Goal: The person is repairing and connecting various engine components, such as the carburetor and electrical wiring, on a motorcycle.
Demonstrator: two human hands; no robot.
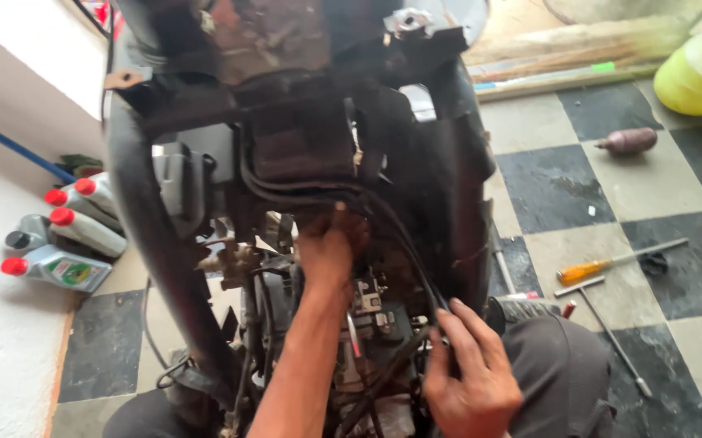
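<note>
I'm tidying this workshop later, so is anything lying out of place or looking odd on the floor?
Yes: an orange-handled screwdriver and a metal T-handle wrench lie loose on the black-and-white checkered floor, with a dark purple bottle tipped on its side farther back. No spill shows.

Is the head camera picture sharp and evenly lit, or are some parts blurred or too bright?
Head view: the wall at upper left is overexposed; the scooter frame is dark, its details lost in shadow; the left hand and right hand are slightly motion-blurred; the checkered floor is evenly lit.
</note>
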